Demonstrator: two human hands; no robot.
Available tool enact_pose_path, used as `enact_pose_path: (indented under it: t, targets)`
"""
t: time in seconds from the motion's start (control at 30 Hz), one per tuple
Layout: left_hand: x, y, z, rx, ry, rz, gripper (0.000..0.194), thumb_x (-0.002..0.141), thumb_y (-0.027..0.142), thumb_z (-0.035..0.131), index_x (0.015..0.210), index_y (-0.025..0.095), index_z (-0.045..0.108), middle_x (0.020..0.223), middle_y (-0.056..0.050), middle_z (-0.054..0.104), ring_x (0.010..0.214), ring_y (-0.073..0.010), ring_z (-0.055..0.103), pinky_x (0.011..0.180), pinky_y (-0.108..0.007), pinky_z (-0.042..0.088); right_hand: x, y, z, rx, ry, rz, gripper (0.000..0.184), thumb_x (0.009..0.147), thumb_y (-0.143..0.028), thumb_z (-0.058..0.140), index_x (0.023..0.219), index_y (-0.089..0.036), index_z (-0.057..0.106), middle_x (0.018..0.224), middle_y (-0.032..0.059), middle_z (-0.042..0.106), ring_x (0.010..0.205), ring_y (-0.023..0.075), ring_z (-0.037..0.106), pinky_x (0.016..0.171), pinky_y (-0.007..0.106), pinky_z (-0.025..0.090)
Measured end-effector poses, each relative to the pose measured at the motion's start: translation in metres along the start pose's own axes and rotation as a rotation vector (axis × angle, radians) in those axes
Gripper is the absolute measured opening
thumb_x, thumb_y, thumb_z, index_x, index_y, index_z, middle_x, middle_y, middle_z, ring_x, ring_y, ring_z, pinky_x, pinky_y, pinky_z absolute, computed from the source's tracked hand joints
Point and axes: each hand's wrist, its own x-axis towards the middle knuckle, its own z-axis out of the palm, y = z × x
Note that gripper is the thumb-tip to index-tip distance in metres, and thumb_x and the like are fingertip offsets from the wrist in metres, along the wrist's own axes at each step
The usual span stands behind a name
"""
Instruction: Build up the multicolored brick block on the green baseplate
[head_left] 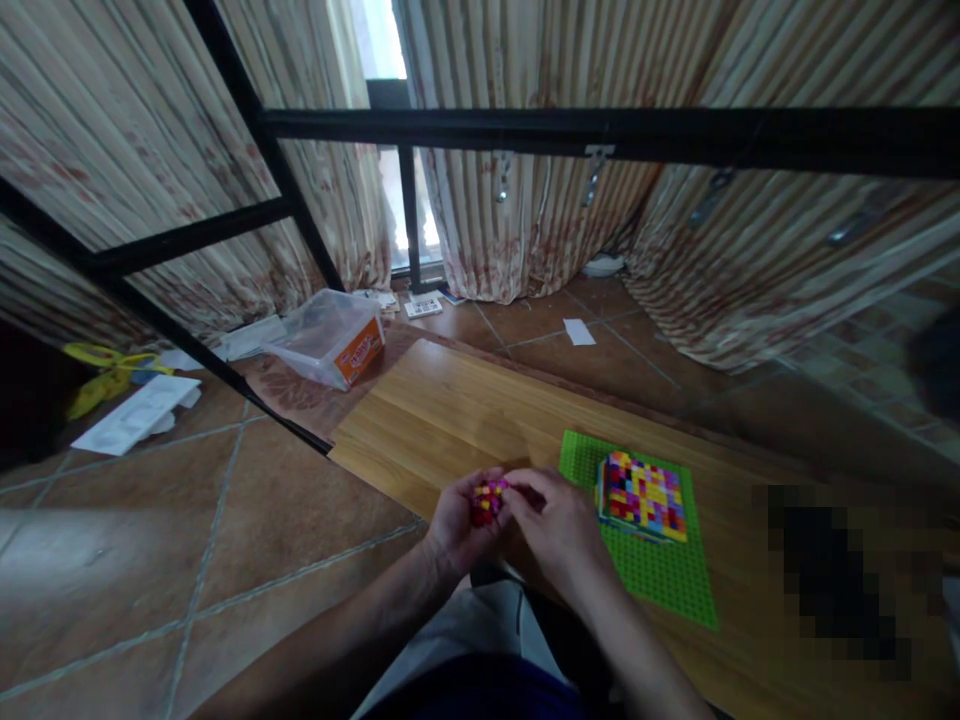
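Note:
My left hand (pixel 459 525) is cupped palm up around a small heap of loose toy building bricks (pixel 489 500), mostly red, pink and yellow. Over the heap, my right hand (pixel 559 525) has its thumb and forefinger pinched together at a pink brick. The fingertips partly hide that brick. To the right lies a green studded baseplate (pixel 660 580) on the wooden table. A many-coloured block of stacked bricks (pixel 645 495) sits on its upper part, its top a patchwork of yellow, red, purple and orange.
The wooden table (pixel 442 400) runs in front of me. Beyond its far left end stands a clear plastic box (pixel 319 335) with an orange label. A white tray (pixel 139 412) lies on the tiled floor at left. Black metal bars (pixel 525 128) cross before the curtains. A pixelated patch covers the right.

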Motion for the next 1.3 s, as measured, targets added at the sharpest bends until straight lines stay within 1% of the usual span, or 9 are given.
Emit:
enact_pose_path:
  t: [0.13, 0.27, 0.4, 0.57, 0.77, 0.87, 1.07, 1.2, 1.3]
  targets:
    - [0.008, -0.016, 0.010, -0.012, -0.115, -0.069, 0.018, 0.088, 0.016, 0.047, 0.081, 0.009, 0.062, 0.073, -0.007, 0.064, 0.070, -0.0142, 0.066, 0.068, -0.024, 0.056, -0.009, -0.006, 0.003, -0.003, 0.002, -0.010, 0.024, 0.081, -0.018, 0.054, 0.096, -0.023, 0.073, 0.097, 0.0055, 0.071, 0.091, 0.0186, 0.066, 0.086, 0.033, 0.050]
    - [0.010, -0.022, 0.014, -0.009, -0.092, -0.093, 0.014, 0.087, 0.014, 0.049, 0.080, 0.009, 0.060, 0.071, -0.005, 0.063, 0.065, -0.0115, 0.064, 0.064, -0.021, 0.055, -0.017, -0.003, -0.007, 0.119, 0.063, 0.014, 0.026, 0.085, -0.021, 0.052, 0.100, -0.025, 0.072, 0.102, 0.0048, 0.072, 0.094, 0.0179, 0.066, 0.088, 0.034, 0.051]
    - [0.008, -0.017, 0.017, 0.029, -0.023, -0.111, 0.017, 0.092, 0.017, 0.046, 0.081, 0.011, 0.057, 0.070, -0.004, 0.061, 0.056, -0.0084, 0.060, 0.051, -0.017, 0.052, -0.032, 0.001, -0.030, 0.430, 0.138, 0.187, 0.023, 0.086, -0.035, 0.057, 0.098, -0.026, 0.073, 0.100, 0.0050, 0.072, 0.086, 0.0173, 0.067, 0.076, 0.032, 0.055]
    - [0.011, -0.012, 0.027, 0.089, -0.030, -0.181, 0.026, 0.097, 0.025, 0.042, 0.075, 0.014, 0.050, 0.061, 0.003, 0.050, 0.041, -0.0020, 0.044, 0.033, -0.008, 0.029, -0.047, 0.015, -0.055, 0.907, 0.305, 0.458, 0.030, 0.071, -0.042, 0.075, 0.093, -0.022, 0.074, 0.086, 0.0050, 0.072, 0.064, 0.0131, 0.065, 0.047, 0.021, 0.047]
    - [0.026, -0.009, 0.037, 0.219, -0.057, -0.157, 0.025, 0.096, 0.030, 0.048, 0.077, 0.015, 0.048, 0.058, 0.006, 0.044, 0.039, -0.0010, 0.037, 0.033, -0.010, 0.020, -0.056, 0.029, -0.072, 1.137, 0.428, 0.457, 0.025, 0.070, -0.036, 0.078, 0.091, -0.023, 0.074, 0.088, 0.0039, 0.072, 0.070, 0.0109, 0.066, 0.060, 0.022, 0.054]
    - [0.034, -0.008, 0.042, 0.299, -0.077, -0.107, 0.024, 0.095, 0.029, 0.051, 0.076, 0.015, 0.047, 0.058, 0.007, 0.042, 0.037, -0.0005, 0.033, 0.033, -0.010, 0.017, -0.059, 0.036, -0.078, 1.147, 0.452, 0.421, 0.024, 0.071, -0.036, 0.078, 0.091, -0.024, 0.075, 0.091, 0.0038, 0.073, 0.077, 0.0120, 0.067, 0.069, 0.024, 0.056]
    - [0.047, -0.008, 0.049, 0.460, -0.081, 0.011, 0.025, 0.093, 0.030, 0.054, 0.074, 0.017, 0.044, 0.055, 0.008, 0.038, 0.036, -0.0005, 0.030, 0.035, -0.012, 0.019, -0.062, 0.055, -0.087, 0.992, 0.523, 0.400, 0.031, 0.066, -0.040, 0.080, 0.091, -0.022, 0.074, 0.085, 0.0039, 0.073, 0.073, 0.0149, 0.068, 0.070, 0.029, 0.056]
    - [0.055, -0.009, 0.046, 0.595, -0.055, 0.111, 0.027, 0.091, 0.036, 0.056, 0.075, 0.016, 0.045, 0.056, 0.008, 0.041, 0.036, -0.0004, 0.030, 0.036, -0.012, 0.020, -0.064, 0.073, -0.092, 0.718, 0.564, 0.355, 0.031, 0.074, -0.045, 0.070, 0.094, -0.021, 0.073, 0.087, 0.0056, 0.072, 0.076, 0.0178, 0.068, 0.073, 0.035, 0.056]
    - [0.059, -0.008, 0.043, 0.694, -0.067, 0.156, 0.032, 0.086, 0.042, 0.063, 0.077, 0.016, 0.047, 0.057, 0.008, 0.044, 0.038, -0.0001, 0.031, 0.037, -0.011, 0.021, -0.067, 0.086, -0.100, 0.349, 0.593, 0.311, 0.029, 0.085, -0.042, 0.056, 0.099, -0.021, 0.071, 0.095, 0.0079, 0.070, 0.079, 0.0187, 0.067, 0.075, 0.035, 0.054]
